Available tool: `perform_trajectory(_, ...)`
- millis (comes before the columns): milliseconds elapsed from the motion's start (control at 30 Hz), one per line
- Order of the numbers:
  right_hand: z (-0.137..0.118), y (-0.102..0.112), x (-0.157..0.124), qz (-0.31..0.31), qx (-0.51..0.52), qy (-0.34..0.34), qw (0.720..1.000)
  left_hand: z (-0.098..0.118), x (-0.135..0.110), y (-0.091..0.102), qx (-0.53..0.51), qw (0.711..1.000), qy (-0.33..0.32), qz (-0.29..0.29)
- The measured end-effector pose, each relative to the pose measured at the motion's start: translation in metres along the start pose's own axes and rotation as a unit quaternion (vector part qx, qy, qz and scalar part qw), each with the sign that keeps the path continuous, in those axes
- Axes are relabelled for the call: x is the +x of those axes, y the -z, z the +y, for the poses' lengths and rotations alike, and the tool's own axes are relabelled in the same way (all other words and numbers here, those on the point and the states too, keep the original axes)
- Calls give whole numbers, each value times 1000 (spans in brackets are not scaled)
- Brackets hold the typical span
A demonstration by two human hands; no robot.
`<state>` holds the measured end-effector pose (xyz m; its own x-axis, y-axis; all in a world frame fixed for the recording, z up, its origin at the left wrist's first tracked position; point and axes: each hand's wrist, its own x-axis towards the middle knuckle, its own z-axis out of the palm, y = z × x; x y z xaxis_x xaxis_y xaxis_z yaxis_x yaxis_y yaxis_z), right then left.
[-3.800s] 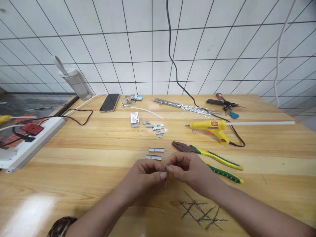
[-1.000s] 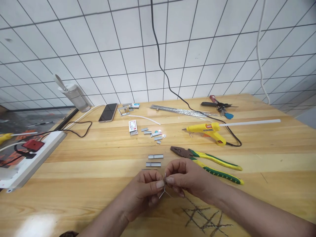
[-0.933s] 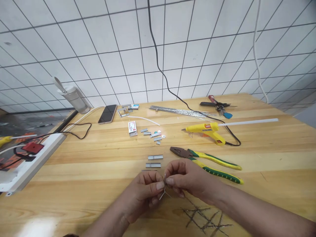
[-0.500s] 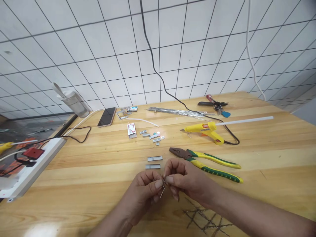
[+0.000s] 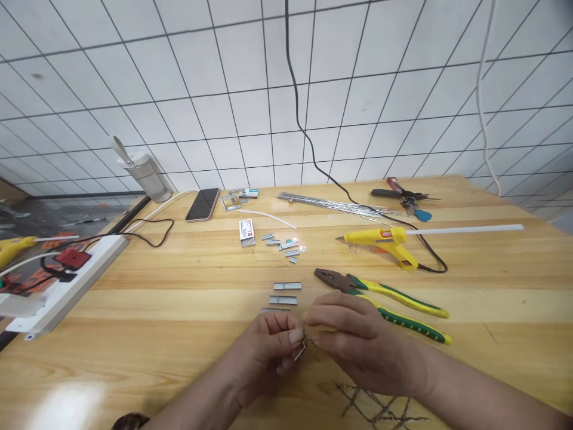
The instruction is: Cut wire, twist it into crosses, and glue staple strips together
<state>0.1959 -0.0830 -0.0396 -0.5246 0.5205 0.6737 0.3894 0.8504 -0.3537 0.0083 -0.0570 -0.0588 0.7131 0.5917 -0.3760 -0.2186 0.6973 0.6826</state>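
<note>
My left hand (image 5: 275, 346) pinches a small bent piece of thin metal wire (image 5: 299, 353) between thumb and forefinger. From the right, my right hand (image 5: 358, 337) meets the same wire with its fingertips, the other fingers lying close together above; the thumb is mostly hidden. Just beyond the hands, strips of staples (image 5: 287, 286) lie in a short row, the nearest one partly covered by my left hand. Combination pliers (image 5: 335, 279) with green and yellow handles rest behind my right hand. Below the right wrist lies a lattice of twisted dark wires (image 5: 380, 409).
A yellow glue gun (image 5: 389, 236) with a long glue stick lies at right. Farther back are a bundle of metal rods (image 5: 331, 205), keys (image 5: 408, 203), a phone (image 5: 203, 205) and a small staple box (image 5: 246, 232). A power strip (image 5: 85, 280) runs along the left edge.
The view has shifted, so things on the table sit farther right. My right hand has turned, its fingers now straighter and raised over the wire; my left hand keeps its pinch.
</note>
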Motion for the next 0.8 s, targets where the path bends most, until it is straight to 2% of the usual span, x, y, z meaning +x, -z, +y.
perform_trajectory(100,3,7,-1,-50,-59,44,996,-1,1,1,-13,1000,26,-6)
perform_trajectory(233,2,8,-2,-72,-85,48,993,-1,0,2,-12,999,43,-10)
perform_trajectory(367,-2,3,-2,-72,-44,-9,996,2,-1,1,28,999,12,8)
perform_trajectory(567,-7,-2,2,0,52,-120,991,8,-4,-7,131,987,-59,66)
perform_trajectory(633,-8,-3,3,-1,90,-189,978,8,-5,-9,186,975,-90,88)
perform_trajectory(700,-10,-5,3,-11,119,-275,954,8,-7,-10,263,950,-132,107)
perform_trajectory(800,-11,-7,6,-18,184,-393,901,6,-9,-9,427,869,-217,125)
